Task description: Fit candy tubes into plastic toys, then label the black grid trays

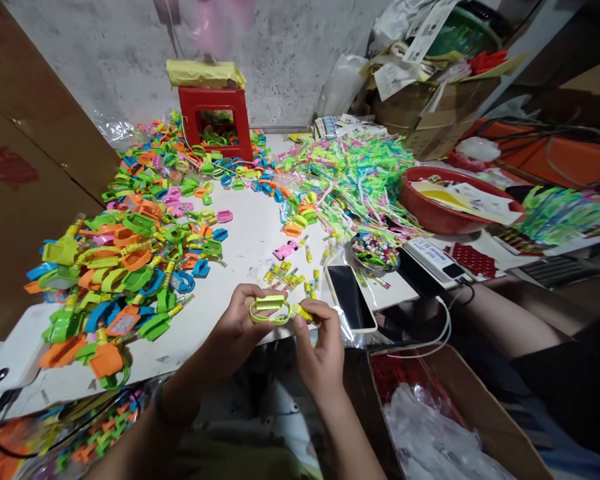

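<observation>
Near the table's front edge, my left hand (241,321) is closed on a yellow-green plastic toy watch (271,304), its strap bent into a loop. The fingers of my right hand (324,341) pinch a small yellow tube (301,311) at the right end of that strap. My fingers partly cover where the tube and strap meet. Just beyond my hands lie several small yellow tubes (283,275) and a pink toy watch piece (285,250). A phone (351,298) lies to the right of my right hand.
Piled toy watches (135,250) cover the table's left side, near a red stool (215,100). Green and pink strips (355,167) lie at back right, beside a red basin (455,207). A bowl of small beads (375,252) stands by the phone. Another person's leg (505,320) is at right.
</observation>
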Available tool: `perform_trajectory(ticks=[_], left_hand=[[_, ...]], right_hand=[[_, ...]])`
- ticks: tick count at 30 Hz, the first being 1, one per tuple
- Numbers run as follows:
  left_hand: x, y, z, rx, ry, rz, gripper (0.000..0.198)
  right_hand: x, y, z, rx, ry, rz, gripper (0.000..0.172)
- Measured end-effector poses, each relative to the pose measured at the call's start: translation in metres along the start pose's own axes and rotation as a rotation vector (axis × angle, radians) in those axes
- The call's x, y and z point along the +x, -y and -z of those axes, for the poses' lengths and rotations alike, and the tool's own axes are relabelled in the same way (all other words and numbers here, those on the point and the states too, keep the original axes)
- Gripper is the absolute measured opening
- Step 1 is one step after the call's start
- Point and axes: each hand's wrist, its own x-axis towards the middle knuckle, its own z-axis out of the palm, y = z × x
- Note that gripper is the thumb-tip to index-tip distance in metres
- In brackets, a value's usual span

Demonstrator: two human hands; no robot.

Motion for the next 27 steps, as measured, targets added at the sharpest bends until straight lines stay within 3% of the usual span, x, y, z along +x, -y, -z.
perform_trajectory(ticks=[4, 8, 10, 15, 18, 21, 24, 27], left_hand=[[-0.004, -0.002, -0.004, 0.080, -0.004, -0.043, 0.029], [-0.005, 0.001, -0.004, 0.116, -0.048, -0.029, 0.031], [-0.004, 0.005, -0.003, 0.105, -0.066, 0.000, 0.034], [-0.006, 0.009, -0.001, 0.271, -0.099, 0.154, 0.045], [-0.008, 0.005, 0.001, 0.524, -0.047, 0.263, 0.039], [-0.008, 0.004, 0.007, 0.715, 0.020, 0.281, 0.033], [-0.009, 0.009, 0.017, 0.793, 0.035, 0.204, 0.028], [-0.014, 0.016, 0.029, 0.836, 0.036, 0.103, 0.024]], right_hand=[[0.000, 0.003, 0.004, -0.042, 0.069, 0.093, 0.014], [0.003, 0.011, 0.008, -0.290, 0.144, 0.205, 0.009], [0.005, 0.013, 0.008, -0.450, 0.193, 0.246, 0.004], [0.006, 0.009, 0.011, -0.721, 0.316, 0.306, 0.017], [0.004, 0.003, 0.012, -0.752, 0.389, 0.314, 0.021], [0.000, -0.002, 0.008, -0.757, 0.430, 0.305, 0.020], [-0.004, -0.005, 0.002, -0.772, 0.472, 0.294, 0.017], [-0.001, -0.011, -0.001, -0.680, 0.613, 0.252, 0.013]])
